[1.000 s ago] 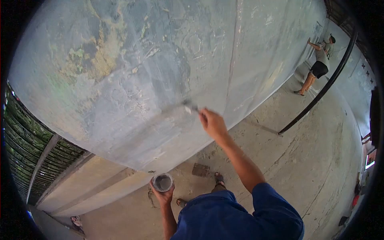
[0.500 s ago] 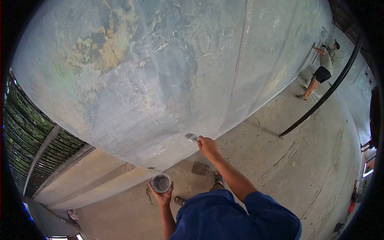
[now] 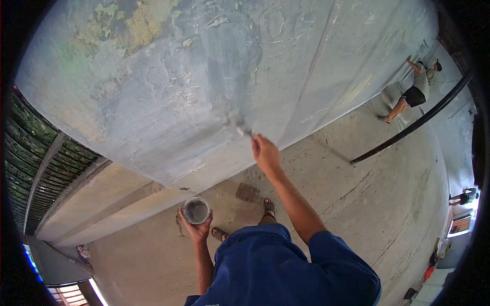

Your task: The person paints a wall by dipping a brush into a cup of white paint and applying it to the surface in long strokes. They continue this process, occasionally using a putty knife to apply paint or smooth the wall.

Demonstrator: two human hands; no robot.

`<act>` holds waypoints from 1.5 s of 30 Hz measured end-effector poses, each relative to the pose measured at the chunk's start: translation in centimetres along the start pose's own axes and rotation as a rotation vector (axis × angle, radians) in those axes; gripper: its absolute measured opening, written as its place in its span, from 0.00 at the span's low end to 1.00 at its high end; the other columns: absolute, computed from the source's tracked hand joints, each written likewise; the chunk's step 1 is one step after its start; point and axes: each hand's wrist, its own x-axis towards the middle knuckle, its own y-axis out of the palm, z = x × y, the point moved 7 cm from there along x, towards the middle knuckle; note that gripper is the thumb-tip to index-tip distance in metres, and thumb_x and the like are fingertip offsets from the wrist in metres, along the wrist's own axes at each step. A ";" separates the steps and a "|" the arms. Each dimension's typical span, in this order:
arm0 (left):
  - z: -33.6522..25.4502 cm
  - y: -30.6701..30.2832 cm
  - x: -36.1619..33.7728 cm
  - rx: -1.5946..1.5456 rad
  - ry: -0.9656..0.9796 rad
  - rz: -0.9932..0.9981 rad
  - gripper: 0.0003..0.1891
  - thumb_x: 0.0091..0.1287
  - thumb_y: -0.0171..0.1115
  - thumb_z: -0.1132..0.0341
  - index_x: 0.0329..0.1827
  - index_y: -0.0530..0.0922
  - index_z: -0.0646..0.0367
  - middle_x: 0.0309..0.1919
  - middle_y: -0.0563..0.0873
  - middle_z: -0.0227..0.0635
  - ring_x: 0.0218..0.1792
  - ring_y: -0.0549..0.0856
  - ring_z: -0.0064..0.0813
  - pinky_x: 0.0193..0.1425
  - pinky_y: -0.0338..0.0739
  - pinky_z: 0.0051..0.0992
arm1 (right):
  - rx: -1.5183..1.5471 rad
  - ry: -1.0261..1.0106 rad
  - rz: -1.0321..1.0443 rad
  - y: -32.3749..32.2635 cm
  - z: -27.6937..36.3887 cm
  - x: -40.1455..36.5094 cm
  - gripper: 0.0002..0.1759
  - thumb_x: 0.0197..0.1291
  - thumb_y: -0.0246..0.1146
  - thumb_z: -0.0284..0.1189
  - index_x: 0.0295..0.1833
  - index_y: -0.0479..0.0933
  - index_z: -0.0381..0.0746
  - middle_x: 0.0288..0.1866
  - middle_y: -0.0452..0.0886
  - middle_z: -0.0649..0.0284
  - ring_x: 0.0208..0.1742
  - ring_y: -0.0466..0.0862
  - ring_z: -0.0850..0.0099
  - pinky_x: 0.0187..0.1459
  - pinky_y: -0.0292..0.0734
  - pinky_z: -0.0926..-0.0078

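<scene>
My right hand (image 3: 264, 151) is raised in front of me and grips a paintbrush (image 3: 238, 124). Its bristles press against the weathered grey-blue wall (image 3: 214, 76). My left hand (image 3: 198, 228) is held low near my waist, cupped under a small clear cup (image 3: 196, 210) with grey paint in it. My blue shirt (image 3: 286, 270) fills the bottom of the view, and my sandalled feet (image 3: 268, 207) show on the concrete floor below.
Another person (image 3: 418, 89) in a grey shirt and dark shorts works on the same wall far to the right. A black pipe (image 3: 408, 127) slants across the concrete floor (image 3: 367, 194). A green metal grille (image 3: 35, 153) stands at the left. A small dark tile (image 3: 247, 192) lies near my feet.
My right hand first dropped with the brush to the wall's lower part, then rose again to mid-height. The cup in my left hand stayed low and shifted slightly left.
</scene>
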 end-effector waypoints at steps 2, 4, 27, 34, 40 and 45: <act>-0.6 0.4 0.2 -0.003 0.001 0.033 0.49 0.50 0.89 0.63 0.72 0.66 0.61 0.58 0.83 0.42 0.60 0.84 0.38 0.68 0.78 0.40 | -0.040 0.043 0.113 1.8 -1.2 -2.4 0.09 0.75 0.67 0.30 0.55 0.81 0.39 0.40 0.89 0.54 0.37 0.90 0.54 0.41 0.85 0.56; -1.3 0.8 0.6 0.000 0.004 0.061 0.48 0.50 0.89 0.63 0.72 0.66 0.61 0.58 0.83 0.42 0.59 0.85 0.38 0.68 0.78 0.40 | -0.077 0.106 0.248 3.2 -2.4 -2.7 0.09 0.74 0.68 0.30 0.55 0.82 0.41 0.40 0.89 0.54 0.38 0.90 0.53 0.41 0.85 0.56; -0.5 -0.5 0.6 0.041 0.000 0.075 0.45 0.51 0.88 0.64 0.69 0.67 0.59 0.56 0.84 0.41 0.58 0.84 0.38 0.66 0.78 0.39 | 0.255 -0.144 -0.306 -8.9 10.2 4.7 0.11 0.77 0.66 0.27 0.59 0.82 0.37 0.44 0.88 0.54 0.39 0.92 0.58 0.36 0.87 0.64; -0.2 -1.4 0.2 0.004 0.000 0.004 0.48 0.51 0.88 0.64 0.72 0.65 0.60 0.57 0.83 0.41 0.58 0.84 0.37 0.67 0.78 0.38 | 0.049 -0.028 -0.010 2.6 2.3 -1.3 0.11 0.79 0.63 0.30 0.60 0.82 0.37 0.41 0.87 0.53 0.40 0.90 0.53 0.40 0.86 0.54; 0.4 -2.6 0.2 0.042 0.021 -0.016 0.52 0.53 0.88 0.66 0.77 0.62 0.60 0.62 0.81 0.42 0.64 0.82 0.38 0.71 0.77 0.38 | 0.014 0.026 0.183 1.8 3.8 0.2 0.10 0.77 0.63 0.29 0.58 0.81 0.38 0.41 0.88 0.51 0.41 0.90 0.51 0.43 0.85 0.49; 2.0 -3.9 0.2 0.079 0.066 -0.026 0.57 0.51 0.90 0.64 0.80 0.58 0.60 0.63 0.80 0.41 0.64 0.81 0.37 0.72 0.75 0.39 | 0.251 -0.120 -0.170 -8.2 12.7 5.6 0.11 0.75 0.67 0.26 0.59 0.81 0.37 0.45 0.89 0.52 0.40 0.91 0.54 0.41 0.87 0.57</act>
